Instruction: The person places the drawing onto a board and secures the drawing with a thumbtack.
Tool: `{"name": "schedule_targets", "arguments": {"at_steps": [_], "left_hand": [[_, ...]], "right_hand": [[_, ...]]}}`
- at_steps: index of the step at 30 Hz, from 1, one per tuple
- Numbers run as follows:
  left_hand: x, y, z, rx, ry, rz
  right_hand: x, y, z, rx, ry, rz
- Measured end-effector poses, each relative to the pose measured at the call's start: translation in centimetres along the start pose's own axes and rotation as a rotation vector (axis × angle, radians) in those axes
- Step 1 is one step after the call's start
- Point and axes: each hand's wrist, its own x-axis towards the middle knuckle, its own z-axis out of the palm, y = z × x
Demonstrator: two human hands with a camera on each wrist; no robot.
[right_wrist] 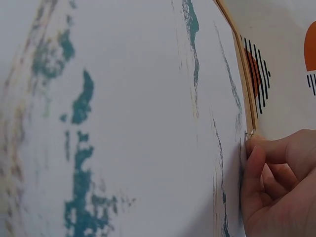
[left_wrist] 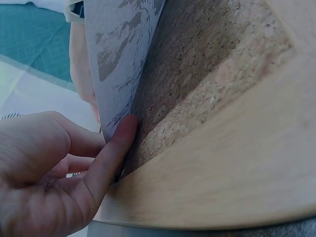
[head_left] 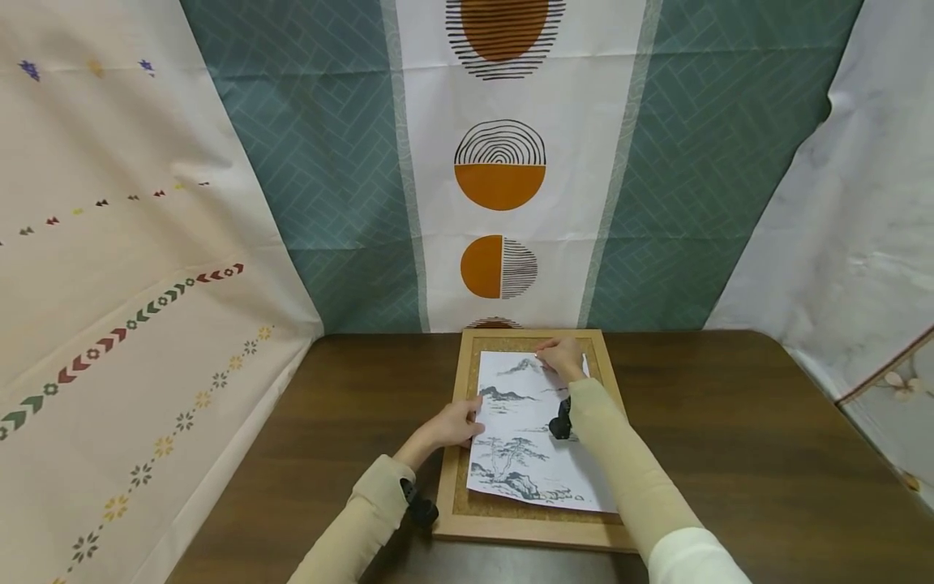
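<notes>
A white sheet of paper [head_left: 511, 422] printed with an ink landscape of mountains and trees lies over a wood-framed cork board [head_left: 458, 478]. My left hand [head_left: 454, 423] pinches the sheet's left edge between thumb and fingers. In the left wrist view, the paper [left_wrist: 116, 54] stands up from the cork [left_wrist: 197, 89] near that left hand [left_wrist: 54, 173]. At the sheet's top edge, the right hand [head_left: 563, 358] has thumb and forefinger together. The right wrist view shows a small shiny pin [right_wrist: 250, 133] at the tips of the right hand [right_wrist: 281, 177].
The board rests on a dark brown wooden table [head_left: 350, 422], its far end against a hanging cloth [head_left: 503, 227] with orange circles. Patterned cloths [head_left: 160, 324] hang along the left and right sides. Small dark cameras [head_left: 419, 504] sit on both wrists.
</notes>
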Motion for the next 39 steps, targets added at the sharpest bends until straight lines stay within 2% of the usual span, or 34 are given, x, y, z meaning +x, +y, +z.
{"name": "schedule_targets", "arguments": {"at_steps": [10, 24, 35, 39], "left_hand": [[-0.13, -0.03, -0.21, 0.039, 0.011, 0.048], [0.25, -0.32, -0.03, 0.028, 0.027, 0.04], [0.43, -0.15, 0.06, 0.042, 0.033, 0.045], [0.35, -0.16, 0.06, 0.048, 0.029, 0.048]], "right_hand": [[-0.39, -0.41, 0.47, -0.055, 0.05, 0.023], [-0.78, -0.71, 0.28, -0.027, 0.068, 0.046], [-0.18, -0.91, 0.14, -0.067, 0.073, 0.093], [-0.39, -1.01, 0.26, -0.103, 0.066, 0.074]]}}
